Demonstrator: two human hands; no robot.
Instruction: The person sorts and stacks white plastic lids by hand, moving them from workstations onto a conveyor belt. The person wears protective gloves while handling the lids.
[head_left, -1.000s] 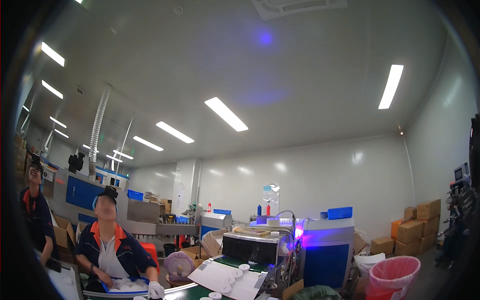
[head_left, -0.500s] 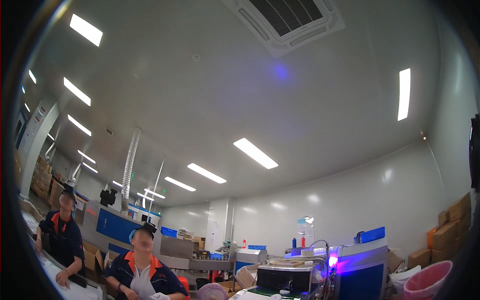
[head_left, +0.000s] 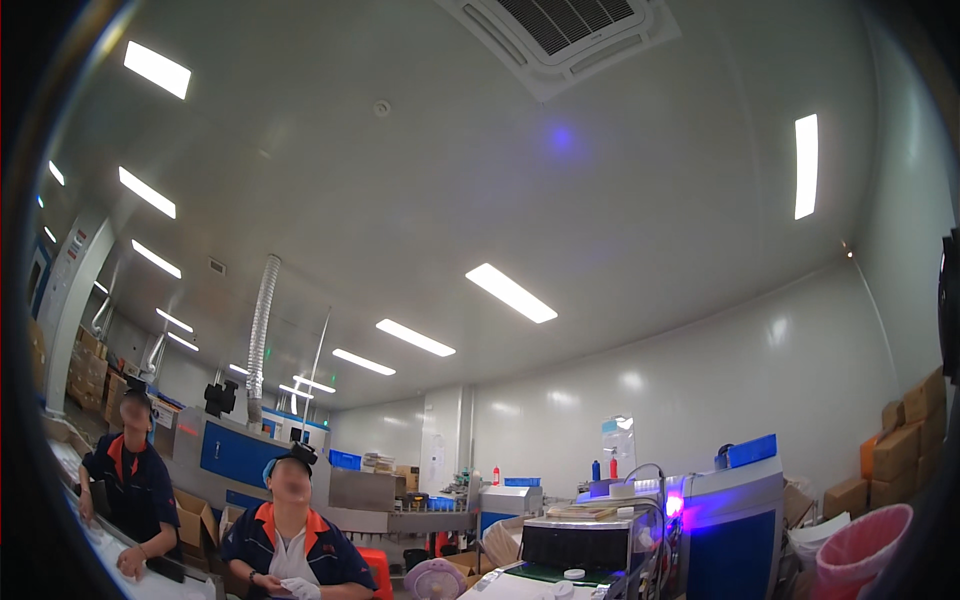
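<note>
Fingers of both the wearer's hands are outside the view, so their state cannot be told, nor can progress or any held item. Largest to smallest: smooth white ceiling (head_left: 420, 180) with a square slatted vent (head_left: 560, 35); blue-and-grey machine (head_left: 735, 520); round pink-lined bin (head_left: 865, 550); 2 seated co-workers (head_left: 290, 545).

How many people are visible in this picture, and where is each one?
2. One person stands at the far left edge beside a work surface. A second person sits at lower left, facing the camera. Others may be hidden behind the machines or below the frame.
</note>
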